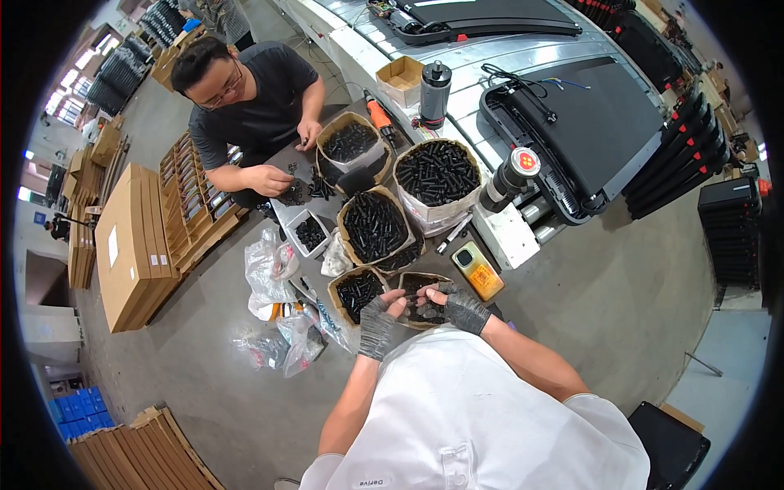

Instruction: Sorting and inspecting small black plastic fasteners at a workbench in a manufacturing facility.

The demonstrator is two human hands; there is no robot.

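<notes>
My left hand (380, 323) and my right hand (459, 307), both in grey fingerless gloves, are close together over a small open box of dark parts (415, 282). The thumb and fingers of each are drawn together in a pinch. Whatever they hold is too small and dark to make out. Beside my left hand stands a box of black cylindrical pieces (359, 294). Beyond it is a larger box of similar black pieces (374, 224). A phone in a yellowish case (478, 271) lies just past my right hand.
A co-worker (253, 114) handles small black parts across the table. Farther boxes (438, 173) hold more black pieces, near a white tray (309, 234) and an orange-handled tool (380, 116). Plastic bags (282, 318) lie to the left; a roller conveyor (523, 214) carries black panels at right.
</notes>
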